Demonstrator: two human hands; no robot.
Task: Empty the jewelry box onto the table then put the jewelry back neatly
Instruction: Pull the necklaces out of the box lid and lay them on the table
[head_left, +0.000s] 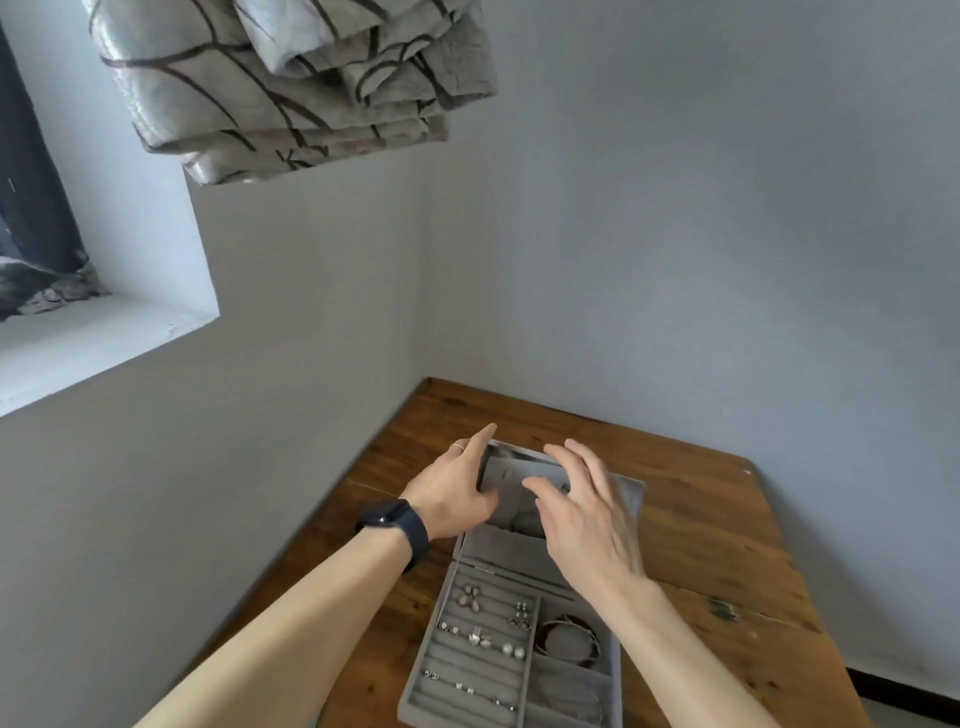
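A grey velvet jewelry box (441, 670) lies open on the wooden table (717, 530), its lid (631, 493) folded back with a mirror inside. Several earrings and rings (480, 636) sit in the ring rolls on the left, and a beaded bracelet (569, 639) lies in a compartment on the right. My left hand (452, 493), with a dark watch on its wrist and a ring on one finger, touches the lid's left edge with straight fingers. Over the lid hovers my right hand (582, 514), fingers spread and holding nothing.
The table stands in a corner between two grey walls. A window recess (104, 332) is at the left and a patterned curtain (291, 88) hangs overhead. A small dark mark (722, 610) shows on the table right of the box.
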